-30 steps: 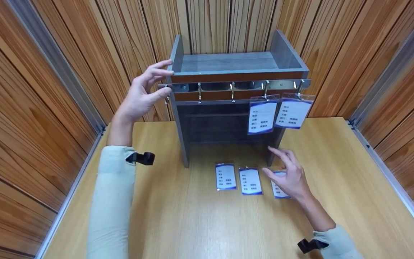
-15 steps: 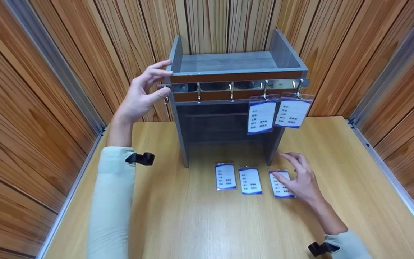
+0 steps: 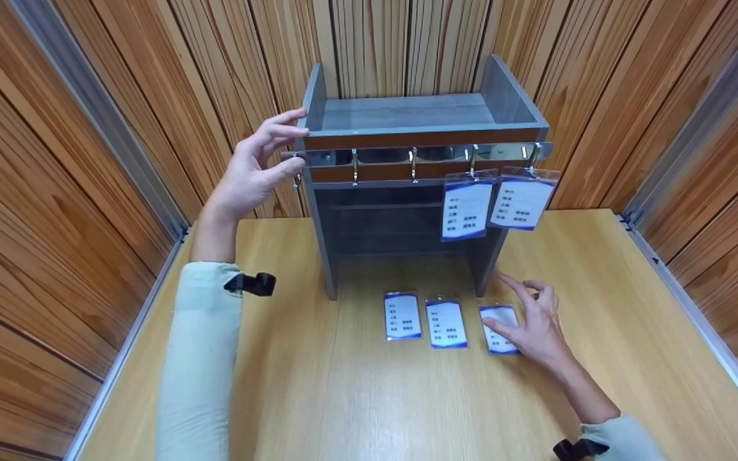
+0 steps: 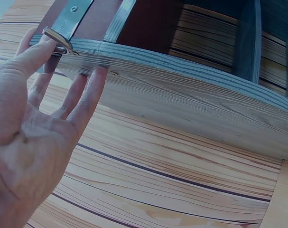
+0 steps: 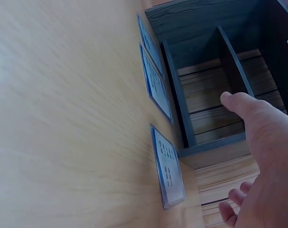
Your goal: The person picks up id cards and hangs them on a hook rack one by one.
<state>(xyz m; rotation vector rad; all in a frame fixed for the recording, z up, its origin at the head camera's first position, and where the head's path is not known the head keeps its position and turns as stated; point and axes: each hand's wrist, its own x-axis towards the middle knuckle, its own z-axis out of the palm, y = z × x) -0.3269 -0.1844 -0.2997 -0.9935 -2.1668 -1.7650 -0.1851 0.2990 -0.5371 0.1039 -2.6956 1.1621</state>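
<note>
My left hand (image 3: 254,168) touches the left side of a small grey shelf unit (image 3: 407,114) with its fingertips. Its thumb lies by the end of the metal hook rail (image 3: 327,157); in the left wrist view, the thumb is at the end hook (image 4: 58,39). One badge (image 3: 467,205) and another badge (image 3: 524,200) hang from the two right-hand hooks. My right hand (image 3: 535,330) hovers with spread fingers over the rightmost badge (image 3: 503,346) on the table, holding nothing. Two more badges, a left badge (image 3: 402,315) and a middle badge (image 3: 446,323), lie beside it.
The shelf unit stands on a light wooden table (image 3: 343,390) near the back wall. Wood-panelled walls (image 3: 55,192) close in the back and both sides. The remaining hooks (image 3: 414,164) on the rail bear no badge.
My right hand has moved right and slightly down, drawing back from over the rightmost badge, which now shows more. The left hand stays put at the shelf unit.
</note>
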